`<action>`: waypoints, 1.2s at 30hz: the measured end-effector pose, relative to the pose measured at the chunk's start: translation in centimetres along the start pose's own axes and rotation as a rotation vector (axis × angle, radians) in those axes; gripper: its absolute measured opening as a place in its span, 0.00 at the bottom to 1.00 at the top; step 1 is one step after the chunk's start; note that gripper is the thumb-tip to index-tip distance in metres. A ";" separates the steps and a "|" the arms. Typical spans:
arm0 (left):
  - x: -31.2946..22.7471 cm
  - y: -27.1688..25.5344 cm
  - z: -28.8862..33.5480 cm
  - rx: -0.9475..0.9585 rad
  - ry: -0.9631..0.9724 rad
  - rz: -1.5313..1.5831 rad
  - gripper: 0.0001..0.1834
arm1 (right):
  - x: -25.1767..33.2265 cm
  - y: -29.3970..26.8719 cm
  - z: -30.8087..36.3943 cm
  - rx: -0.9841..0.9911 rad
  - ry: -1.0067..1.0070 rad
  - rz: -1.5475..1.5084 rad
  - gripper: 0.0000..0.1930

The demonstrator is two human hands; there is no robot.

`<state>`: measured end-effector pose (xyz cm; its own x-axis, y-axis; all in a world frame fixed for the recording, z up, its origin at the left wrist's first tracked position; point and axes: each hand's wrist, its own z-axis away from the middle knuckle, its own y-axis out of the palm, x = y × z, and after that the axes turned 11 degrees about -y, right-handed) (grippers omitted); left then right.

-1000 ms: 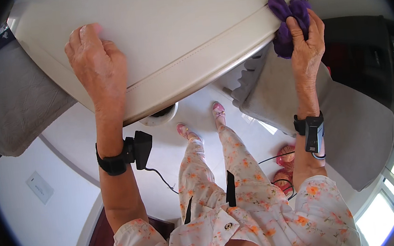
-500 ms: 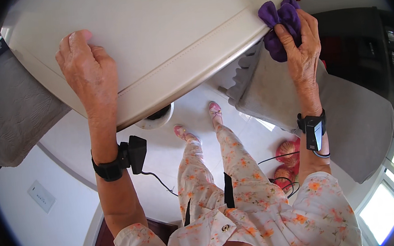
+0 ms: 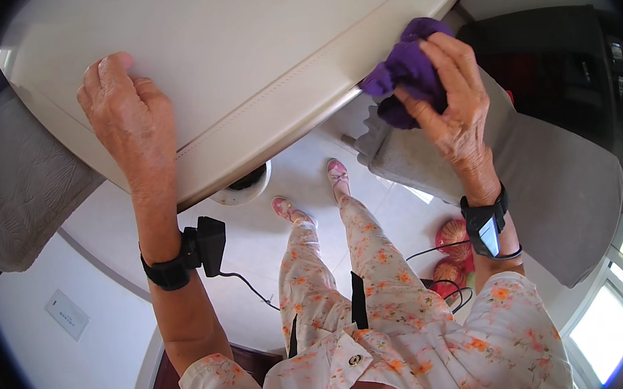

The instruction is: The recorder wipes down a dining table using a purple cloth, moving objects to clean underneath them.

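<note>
A cream table top (image 3: 240, 60) with a stitched line and a curved rim fills the upper part of the head view. My left hand (image 3: 129, 118) rests on its left part with the fingers curled in and nothing visible in them. At the table's near right edge, my right hand (image 3: 455, 100) grips a bunched purple cloth (image 3: 413, 67). The cloth lies against the rim and partly hangs below it. My fingers cover some of it.
Grey upholstered chairs stand at the left (image 3: 24, 175) and right (image 3: 547, 174) of the table. A white pot (image 3: 255, 184) is under the table edge. Red net bags (image 3: 450, 256) lie on the floor near my right leg. Thin cables run from both wrist devices.
My right hand has moved left and slightly toward me along the table edge, and the purple cloth has bunched differently. My left hand has shifted only slightly left.
</note>
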<state>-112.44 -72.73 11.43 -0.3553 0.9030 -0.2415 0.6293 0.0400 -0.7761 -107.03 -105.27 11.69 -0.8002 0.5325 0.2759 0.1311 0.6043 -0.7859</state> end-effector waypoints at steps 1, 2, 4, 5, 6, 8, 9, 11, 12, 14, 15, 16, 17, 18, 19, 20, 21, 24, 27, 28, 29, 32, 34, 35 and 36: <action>0.0 0.0 0.0 0.000 0.002 -0.001 0.13 | 0.4 0.3 0.2 -0.001 0.001 -0.001 0.28; 0.0 0.0 0.0 0.003 0.008 -0.009 0.13 | 0.8 0.5 0.3 -0.008 -0.036 -0.030 0.29; -0.1 0.1 0.0 0.005 0.015 -0.014 0.13 | 1.7 0.6 0.5 0.023 -0.099 -0.061 0.34; -0.1 0.1 0.0 0.012 0.017 -0.027 0.13 | 2.1 0.8 0.5 0.021 -0.098 -0.060 0.34; -0.1 0.1 0.0 0.020 0.019 -0.041 0.13 | 2.7 1.2 0.7 0.030 -0.132 -0.115 0.35; 0.1 0.1 0.1 0.028 0.027 -0.043 0.13 | 4.1 1.6 0.8 0.046 -0.172 -0.186 0.37; 0.1 0.1 0.1 0.035 0.031 -0.043 0.13 | 4.7 1.7 0.7 0.054 -0.178 -0.200 0.37; 0.0 0.0 0.0 0.035 0.011 -0.022 0.13 | 4.8 1.8 1.0 0.042 -0.129 -0.216 0.37; 0.0 -0.1 0.1 0.041 -0.012 -0.007 0.13 | 4.4 1.8 1.2 0.044 -0.142 -0.186 0.37; 0.0 -0.2 0.4 0.053 -0.022 -0.020 0.13 | 3.8 1.7 1.3 0.045 -0.152 -0.160 0.36; 0.0 -0.2 0.4 0.059 -0.034 -0.025 0.13 | 3.4 1.5 1.3 0.048 -0.167 -0.136 0.35; 0.0 -0.2 0.3 0.058 -0.033 -0.023 0.13 | 3.0 1.3 1.2 0.051 -0.182 -0.113 0.34; 0.1 -0.1 0.4 0.051 -0.025 -0.006 0.13 | 2.7 1.1 1.1 0.051 -0.183 -0.113 0.34; 0.2 0.0 0.5 0.045 -0.018 0.011 0.13 | 2.4 0.9 0.9 0.054 -0.193 -0.091 0.33; 0.3 0.0 0.5 0.045 -0.021 0.010 0.13 | 2.0 0.8 0.8 0.057 -0.204 -0.070 0.32; 0.5 0.1 0.5 0.046 -0.022 0.028 0.12 | 1.5 0.7 0.9 0.060 -0.185 -0.038 0.31; 0.6 0.0 0.6 0.048 -0.023 0.044 0.12 | 0.8 0.6 1.0 0.044 -0.152 0.003 0.30; 0.9 -0.1 0.2 0.073 -0.020 0.100 0.13 | -1.8 0.5 0.3 -0.018 -0.082 0.090 0.27; 1.3 0.3 0.2 0.047 -0.002 0.103 0.13 | -2.4 1.0 0.0 -0.082 -0.033 0.116 0.26; 1.5 0.5 0.2 0.049 -0.009 0.096 0.13 | -2.3 1.3 -0.1 -0.101 -0.022 0.093 0.25; 1.6 0.7 0.2 0.033 0.000 0.095 0.13 | -1.9 1.5 -0.3 -0.098 -0.026 0.086 0.25; 1.3 0.8 0.4 0.025 -0.022 0.113 0.13 | -0.6 1.4 -0.1 -0.065 -0.016 0.088 0.25; 1.8 0.8 0.6 0.038 -0.054 0.115 0.12 | 0.8 2.1 0.0 -0.021 -0.052 0.037 0.26; 2.0 0.7 0.7 0.037 -0.074 0.129 0.11 | 1.5 2.5 0.0 -0.018 -0.054 0.027 0.26; 1.9 0.8 0.8 0.033 -0.092 0.152 0.11 | 2.3 2.7 0.2 -0.015 -0.086 0.002 0.27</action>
<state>-113.17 -71.27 9.92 -0.3202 0.8548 -0.4084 0.6579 -0.1095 -0.7451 -108.63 -102.53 10.13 -0.8474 0.4809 0.2250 0.1412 0.6126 -0.7777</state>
